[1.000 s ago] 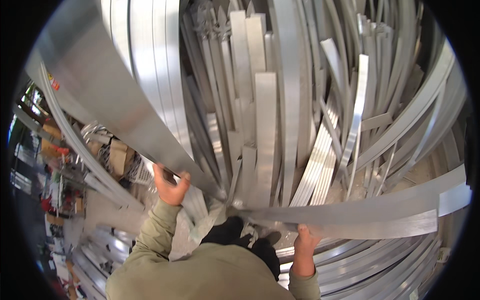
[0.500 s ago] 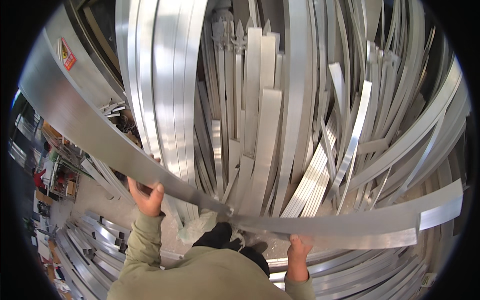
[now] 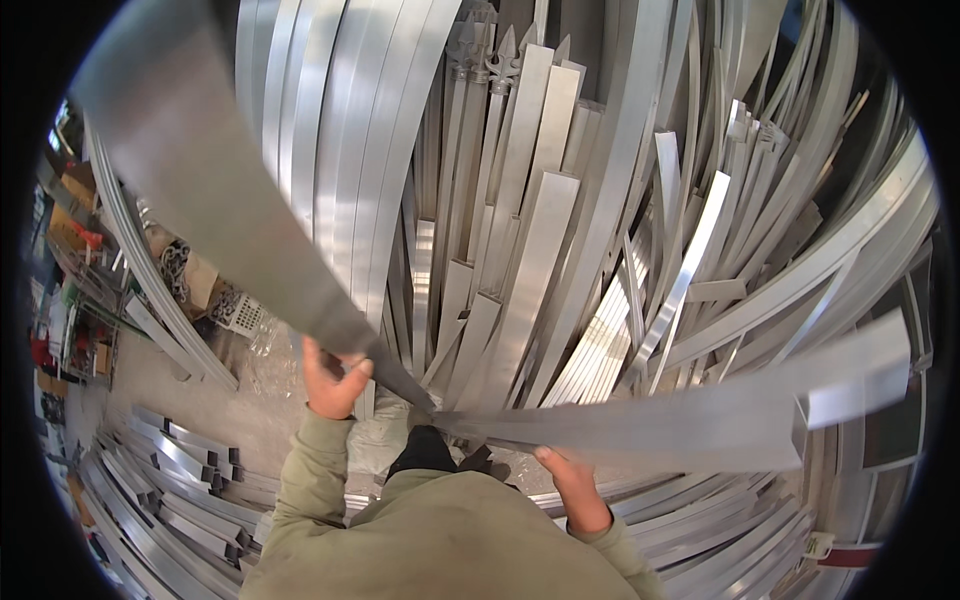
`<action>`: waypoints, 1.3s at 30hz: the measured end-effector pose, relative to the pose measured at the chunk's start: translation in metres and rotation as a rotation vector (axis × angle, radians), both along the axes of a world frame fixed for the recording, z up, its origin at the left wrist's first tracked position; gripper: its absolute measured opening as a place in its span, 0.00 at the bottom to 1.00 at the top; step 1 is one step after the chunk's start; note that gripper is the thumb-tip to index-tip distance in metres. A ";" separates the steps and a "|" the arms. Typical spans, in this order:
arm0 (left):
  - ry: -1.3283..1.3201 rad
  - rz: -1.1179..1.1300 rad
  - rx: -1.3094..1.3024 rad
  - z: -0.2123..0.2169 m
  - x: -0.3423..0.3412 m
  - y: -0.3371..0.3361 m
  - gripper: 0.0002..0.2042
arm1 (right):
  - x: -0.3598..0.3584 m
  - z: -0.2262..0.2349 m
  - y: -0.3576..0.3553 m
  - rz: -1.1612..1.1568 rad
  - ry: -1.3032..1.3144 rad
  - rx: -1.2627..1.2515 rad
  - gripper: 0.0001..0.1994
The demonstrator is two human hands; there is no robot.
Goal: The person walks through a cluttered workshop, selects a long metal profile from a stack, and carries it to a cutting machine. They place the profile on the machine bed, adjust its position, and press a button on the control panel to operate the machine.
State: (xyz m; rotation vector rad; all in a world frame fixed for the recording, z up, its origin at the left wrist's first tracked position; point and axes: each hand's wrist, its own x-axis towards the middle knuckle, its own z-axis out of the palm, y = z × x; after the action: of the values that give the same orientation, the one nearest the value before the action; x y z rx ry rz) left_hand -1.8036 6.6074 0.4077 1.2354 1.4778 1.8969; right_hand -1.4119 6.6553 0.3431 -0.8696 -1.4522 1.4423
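Observation:
My left hand [image 3: 335, 382] is closed on the lower edge of a wide, flat silver metal profile [image 3: 245, 205], thumb on the near side. This profile slants from the upper left down to just before my body. There it meets long silver metal profiles [image 3: 640, 432] reaching out to the right; whether the lengths join or merely overlap I cannot tell. My right hand [image 3: 572, 480] grips the right-hand lengths from below, its fingers partly hidden beneath them. At the far right end two pieces show, one sticking out past the other.
Tall wide profiles [image 3: 350, 150] lean upright ahead. Beside them stand narrower bars [image 3: 540, 240] and spear-tipped posts [image 3: 500, 75]. Cut lengths [image 3: 170, 490] lie in stacks at the lower left, with more profiles [image 3: 690, 530] at the lower right. A white plastic basket [image 3: 240, 313] sits on the left.
My view and body have turned leftward. The left profile now stands steeper, and the right-hand lengths' outer end tilts higher. Both hands keep their hold.

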 end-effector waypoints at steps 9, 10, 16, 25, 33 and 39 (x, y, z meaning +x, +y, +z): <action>0.135 -0.382 -0.148 -0.023 -0.003 0.065 0.27 | -0.153 0.077 0.051 0.251 0.085 0.343 0.29; 0.206 -0.374 -0.109 -0.023 -0.005 0.065 0.26 | -0.165 0.086 0.051 0.276 0.140 0.315 0.29; 0.156 -0.481 -0.123 -0.026 -0.022 0.069 0.29 | -0.176 0.077 0.070 0.306 0.156 0.229 0.44; -0.429 -0.598 -0.143 -0.046 -0.018 0.064 0.44 | -0.220 0.068 0.068 0.409 0.337 0.411 0.67; -0.486 -0.647 -0.251 -0.062 0.025 0.019 0.42 | -0.196 0.051 0.041 0.468 0.221 0.491 0.68; -0.489 -0.663 -0.260 -0.062 0.063 -0.003 0.41 | -0.164 0.041 0.030 0.390 0.220 0.532 0.67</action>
State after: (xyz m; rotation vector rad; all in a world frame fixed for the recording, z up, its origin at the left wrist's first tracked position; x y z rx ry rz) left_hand -1.7404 6.6045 0.3460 0.8971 0.8715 1.3696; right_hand -1.5759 6.6852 0.3838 -0.0974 -1.7750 1.2713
